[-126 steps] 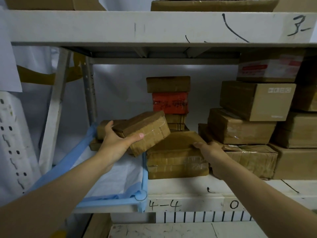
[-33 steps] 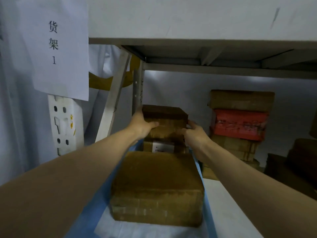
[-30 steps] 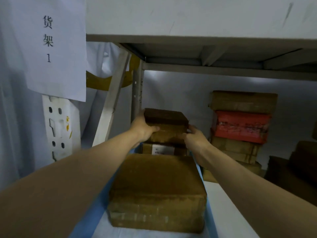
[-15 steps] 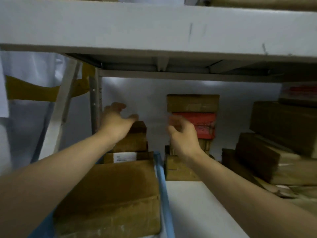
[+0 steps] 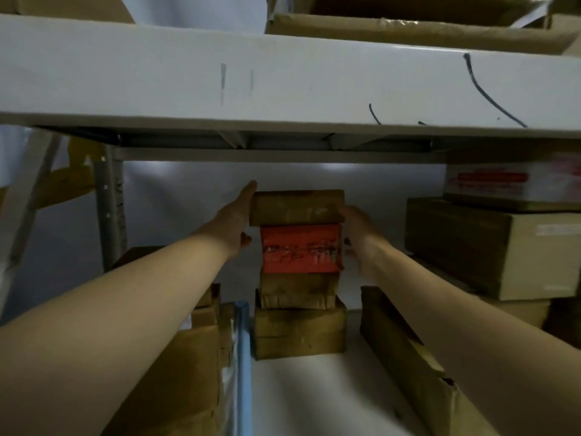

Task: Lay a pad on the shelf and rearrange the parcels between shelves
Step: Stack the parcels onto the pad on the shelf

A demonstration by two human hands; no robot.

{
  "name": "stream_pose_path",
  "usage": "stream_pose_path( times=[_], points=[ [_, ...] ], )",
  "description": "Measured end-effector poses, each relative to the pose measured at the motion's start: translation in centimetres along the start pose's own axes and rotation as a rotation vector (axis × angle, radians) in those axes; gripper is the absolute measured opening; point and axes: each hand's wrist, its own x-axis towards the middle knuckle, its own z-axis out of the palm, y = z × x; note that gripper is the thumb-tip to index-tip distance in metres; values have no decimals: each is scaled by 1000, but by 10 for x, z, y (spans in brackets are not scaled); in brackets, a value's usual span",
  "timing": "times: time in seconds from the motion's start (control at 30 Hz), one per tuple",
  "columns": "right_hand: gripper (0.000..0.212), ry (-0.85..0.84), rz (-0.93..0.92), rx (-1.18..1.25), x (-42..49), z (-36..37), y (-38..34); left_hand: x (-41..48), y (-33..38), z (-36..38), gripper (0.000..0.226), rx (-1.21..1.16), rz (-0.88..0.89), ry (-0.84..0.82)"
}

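A stack of parcels stands at the middle of the shelf (image 5: 314,401). Its top brown parcel (image 5: 297,207) rests on a red parcel (image 5: 300,248), with brown ones beneath. My left hand (image 5: 234,221) lies flat against the top parcel's left side, thumb down by the red one. My right hand (image 5: 358,234) presses the right side of the same two parcels. The pad's blue edge (image 5: 243,357) runs along the shelf on the left, and brown parcels (image 5: 188,372) sit on the pad, partly hidden by my left arm.
The upper shelf beam (image 5: 283,86) hangs low just above the stack. Large cartons (image 5: 490,247) are piled at the right, with a long brown parcel (image 5: 399,347) under my right arm. A grey upright post (image 5: 111,209) stands at the left.
Both hands let go of the small parcel set on the padded left side and moved right to the middle stack, closing on its top parcels. The view swung right with them.
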Motion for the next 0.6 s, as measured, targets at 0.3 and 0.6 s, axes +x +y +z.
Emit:
stream_pose_path(
  times=[0.3,0.6],
  points=[
    [45,-46,92,80,12,5,1,10,13,19,40,-48,-96,27],
    [34,-73,158,153,17,6,21,16,10,14,60,-60,-126,77]
  ],
)
